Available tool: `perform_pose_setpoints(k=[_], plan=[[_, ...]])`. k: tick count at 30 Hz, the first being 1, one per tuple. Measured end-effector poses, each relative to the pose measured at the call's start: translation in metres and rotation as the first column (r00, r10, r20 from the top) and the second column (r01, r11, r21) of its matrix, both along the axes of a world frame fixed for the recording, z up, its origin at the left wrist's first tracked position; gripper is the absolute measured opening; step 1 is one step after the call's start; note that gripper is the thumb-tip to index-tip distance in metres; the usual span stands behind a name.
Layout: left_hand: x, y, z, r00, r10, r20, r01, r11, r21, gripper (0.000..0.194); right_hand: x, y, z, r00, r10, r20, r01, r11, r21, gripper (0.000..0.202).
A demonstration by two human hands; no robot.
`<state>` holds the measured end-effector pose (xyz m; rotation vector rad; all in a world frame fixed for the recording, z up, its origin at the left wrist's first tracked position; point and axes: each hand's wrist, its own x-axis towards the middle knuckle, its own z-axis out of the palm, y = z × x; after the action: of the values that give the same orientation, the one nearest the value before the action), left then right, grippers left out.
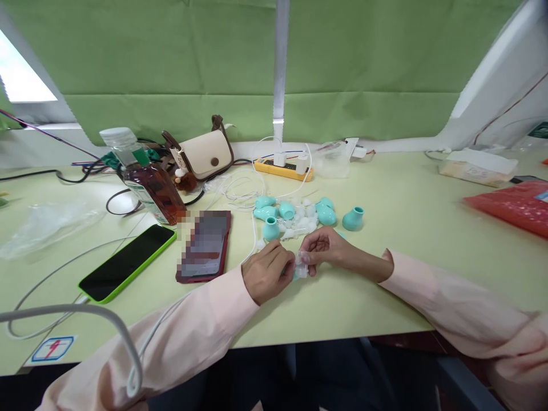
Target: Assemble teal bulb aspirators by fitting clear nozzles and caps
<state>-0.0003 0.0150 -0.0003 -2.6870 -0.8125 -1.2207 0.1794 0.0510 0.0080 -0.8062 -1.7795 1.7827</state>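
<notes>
My left hand (268,271) is closed, its knuckles up and its fingertips turned toward my right hand. What it grips is mostly hidden, with a bit of teal showing under the fingers. My right hand (324,246) pinches a small clear plastic piece (302,266) between thumb and fingers, close against the left fingertips. Just beyond the hands lies a loose pile of small translucent white plastic parts (302,220). Around it are several glossy teal bulb-shaped pieces (270,229) with round necks. One more teal bulb (353,218) stands apart on the right.
Left of my hands lie a red-cased phone (204,248) and a green-cased phone (127,262) with a white cable. A bottle of dark drink (152,185) leans behind them, near a cream bag (208,154). A yellow power strip (282,169) sits behind the pile; a red packet (514,205) lies far right.
</notes>
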Motion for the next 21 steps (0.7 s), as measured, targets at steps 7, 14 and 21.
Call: perform_pose_setpoints(k=[7,14,21], plan=[[-0.002,0.003,0.001,0.998,-0.008,0.06,0.01,0.999,-0.032,0.011,0.0,0.001,-0.004,0.997,-0.06,-0.038,0.059,0.998,-0.016,0.019],[-0.005,0.004,0.001,0.987,-0.043,0.153,0.061,0.991,-0.116,0.017,0.0,0.002,-0.006,0.996,-0.07,-0.054,0.069,0.998,-0.014,0.02],[-0.005,0.013,-0.004,0.966,-0.118,0.23,0.146,0.983,-0.108,0.007,0.0,0.001,-0.005,0.997,-0.072,-0.043,0.071,0.997,-0.004,0.02]])
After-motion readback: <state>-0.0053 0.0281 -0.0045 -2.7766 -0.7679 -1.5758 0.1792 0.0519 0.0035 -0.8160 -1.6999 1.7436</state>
